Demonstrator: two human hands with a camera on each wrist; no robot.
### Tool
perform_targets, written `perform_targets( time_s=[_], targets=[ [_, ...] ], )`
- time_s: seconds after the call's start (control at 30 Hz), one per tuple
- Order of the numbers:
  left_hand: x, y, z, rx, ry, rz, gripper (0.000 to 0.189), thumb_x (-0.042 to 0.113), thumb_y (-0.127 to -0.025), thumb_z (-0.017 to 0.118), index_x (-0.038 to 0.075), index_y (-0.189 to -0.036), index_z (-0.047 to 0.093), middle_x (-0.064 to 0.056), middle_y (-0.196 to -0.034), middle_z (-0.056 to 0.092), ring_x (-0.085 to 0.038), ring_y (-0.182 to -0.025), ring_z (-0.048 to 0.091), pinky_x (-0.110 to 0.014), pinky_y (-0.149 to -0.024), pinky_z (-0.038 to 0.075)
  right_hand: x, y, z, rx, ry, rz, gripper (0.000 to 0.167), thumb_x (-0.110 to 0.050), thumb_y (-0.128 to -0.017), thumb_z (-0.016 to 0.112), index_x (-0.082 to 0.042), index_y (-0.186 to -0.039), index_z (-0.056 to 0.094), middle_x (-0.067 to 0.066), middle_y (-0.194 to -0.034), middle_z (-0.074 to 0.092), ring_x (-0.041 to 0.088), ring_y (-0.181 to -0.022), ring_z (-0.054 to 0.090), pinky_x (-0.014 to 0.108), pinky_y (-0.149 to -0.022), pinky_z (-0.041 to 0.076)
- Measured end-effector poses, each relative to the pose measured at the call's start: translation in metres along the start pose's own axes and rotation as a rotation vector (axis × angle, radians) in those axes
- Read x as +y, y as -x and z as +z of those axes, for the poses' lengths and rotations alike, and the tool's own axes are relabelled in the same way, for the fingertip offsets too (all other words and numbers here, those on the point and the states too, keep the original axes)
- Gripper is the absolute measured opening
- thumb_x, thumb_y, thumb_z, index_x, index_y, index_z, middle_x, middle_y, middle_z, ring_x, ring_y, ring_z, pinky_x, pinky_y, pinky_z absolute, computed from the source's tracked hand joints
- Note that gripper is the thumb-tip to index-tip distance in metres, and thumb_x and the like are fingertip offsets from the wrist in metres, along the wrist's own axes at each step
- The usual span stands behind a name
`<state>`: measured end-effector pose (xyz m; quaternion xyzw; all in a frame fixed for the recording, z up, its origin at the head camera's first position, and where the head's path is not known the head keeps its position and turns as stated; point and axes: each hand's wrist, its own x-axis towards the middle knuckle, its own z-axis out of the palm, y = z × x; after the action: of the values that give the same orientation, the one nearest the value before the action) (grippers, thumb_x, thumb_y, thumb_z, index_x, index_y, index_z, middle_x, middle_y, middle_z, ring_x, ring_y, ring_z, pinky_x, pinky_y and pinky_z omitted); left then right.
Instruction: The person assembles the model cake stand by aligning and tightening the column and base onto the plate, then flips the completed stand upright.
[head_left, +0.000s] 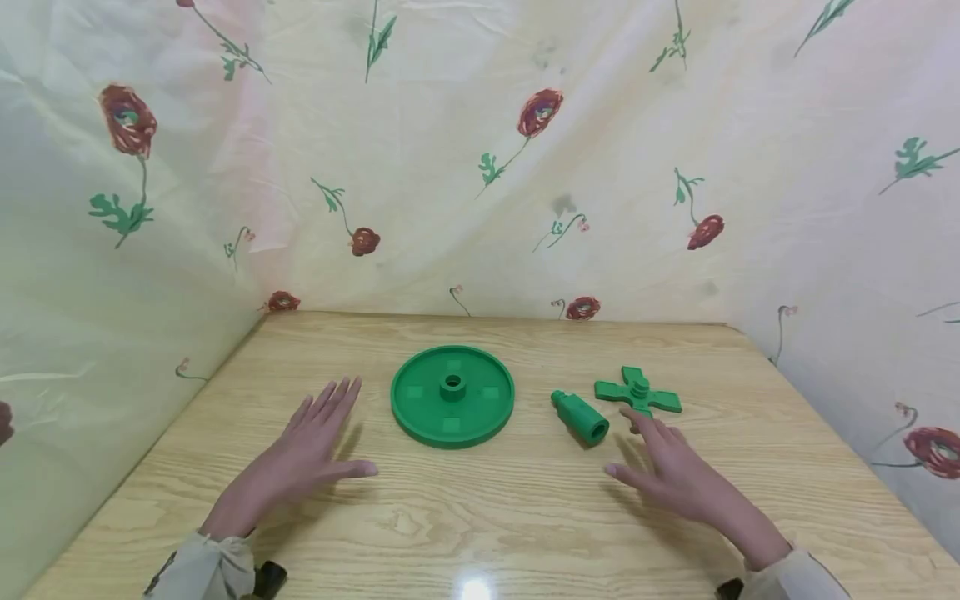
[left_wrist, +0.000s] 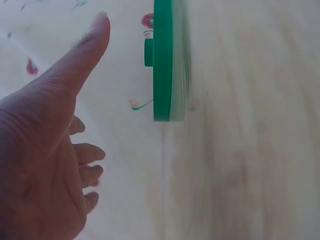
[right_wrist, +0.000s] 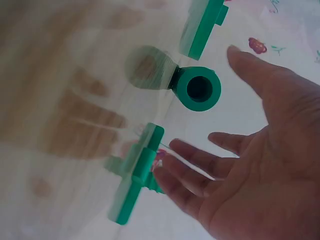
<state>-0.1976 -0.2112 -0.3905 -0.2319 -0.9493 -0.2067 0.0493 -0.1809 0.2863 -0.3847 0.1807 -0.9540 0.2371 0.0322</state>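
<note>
A round green disc [head_left: 420,417] with a raised rim and a holed hub lies on the table, between the two hands. My left hand [head_left: 307,458] is left of it with fingers stretched and thumb apart, holding nothing. To the disc's right lies a green hollow cylinder [head_left: 581,418] with a narrower tip at its far end. Behind it on the right is a green four-armed cross piece [head_left: 660,400] with a stub at its centre. Close to both of these is my right hand [head_left: 682,475], fingers spread and slightly bent, with nothing in its grasp. One arm of the cross is partly hidden by it.
The pieces lie on a light wood-grain table [head_left: 480,517]. Flower-printed sheeting [head_left: 420,167] rises along its back edge and both sides. Dark straps [head_left: 270,577] show at the wrists.
</note>
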Motion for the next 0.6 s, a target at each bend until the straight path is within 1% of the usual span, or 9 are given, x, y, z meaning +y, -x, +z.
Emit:
perform_targets(
  time_s=[0.07,0.13,0.27,0.4,0.47,0.53,0.6],
  targets=[
    [-0.006,-0.007,0.003,-0.004,0.081,0.006,0.117,0.056,-0.087,0.078,0.0,-0.165,0.011,-0.026,-0.168,0.014,-0.048,-0.153,0.01,-0.066,-0.12,0.006,0.0,-0.006,0.0,-0.019,-0.072,-0.005,0.087,-0.041,-0.097,0.074,0.005,-0.156,0.03,0.032,-0.141,0.05,0.053,-0.126,0.049,0.067,-0.091,0.047],
    [-0.011,-0.014,0.006,-0.007,0.172,0.0,0.116,0.054,-0.087,0.08,0.0,-0.165,0.012,-0.026,-0.168,0.016,-0.049,-0.153,0.011,-0.067,-0.119,0.008,0.0,-0.011,0.001,-0.039,-0.125,-0.008,0.084,-0.038,-0.098,0.074,0.005,-0.155,0.03,0.031,-0.137,0.052,0.05,-0.123,0.052,0.065,-0.091,0.049],
    [-0.017,-0.027,0.014,-0.028,0.321,-0.05,0.114,0.051,-0.087,0.081,0.005,-0.166,0.013,-0.023,-0.169,0.015,-0.05,-0.153,0.011,-0.069,-0.117,0.014,0.001,-0.019,0.004,-0.067,-0.196,0.006,0.082,-0.035,-0.099,0.073,0.008,-0.154,0.03,0.028,-0.132,0.055,0.044,-0.119,0.056,0.06,-0.091,0.05],
    [-0.019,-0.037,0.021,-0.052,0.383,-0.105,0.112,0.051,-0.089,0.08,0.008,-0.167,0.012,-0.021,-0.17,0.015,-0.047,-0.153,0.014,-0.067,-0.117,0.02,0.004,-0.025,0.006,-0.076,-0.234,0.018,0.083,-0.034,-0.098,0.074,0.012,-0.152,0.029,0.025,-0.129,0.056,0.04,-0.117,0.057,0.057,-0.092,0.051],
    [-0.02,-0.041,0.023,-0.062,0.396,-0.129,0.111,0.052,-0.089,0.079,0.009,-0.167,0.012,-0.02,-0.17,0.015,-0.046,-0.153,0.016,-0.067,-0.117,0.021,0.005,-0.028,0.007,-0.078,-0.243,0.028,0.083,-0.034,-0.098,0.074,0.012,-0.151,0.03,0.023,-0.126,0.057,0.039,-0.116,0.057,0.055,-0.092,0.052],
    [-0.02,-0.045,0.025,-0.065,0.4,-0.142,0.111,0.052,-0.089,0.079,0.008,-0.167,0.013,-0.021,-0.169,0.016,-0.049,-0.152,0.015,-0.068,-0.116,0.021,0.006,-0.03,0.007,-0.079,-0.251,0.045,0.083,-0.034,-0.098,0.074,0.012,-0.151,0.03,0.021,-0.124,0.058,0.037,-0.115,0.058,0.052,-0.091,0.052],
    [-0.021,-0.048,0.026,-0.07,0.388,-0.145,0.112,0.053,-0.089,0.079,0.007,-0.167,0.014,-0.022,-0.169,0.016,-0.053,-0.151,0.011,-0.071,-0.115,0.019,0.006,-0.032,0.008,-0.083,-0.267,0.058,0.083,-0.033,-0.098,0.075,0.012,-0.151,0.03,0.02,-0.122,0.058,0.036,-0.114,0.058,0.05,-0.089,0.053]
  ],
)
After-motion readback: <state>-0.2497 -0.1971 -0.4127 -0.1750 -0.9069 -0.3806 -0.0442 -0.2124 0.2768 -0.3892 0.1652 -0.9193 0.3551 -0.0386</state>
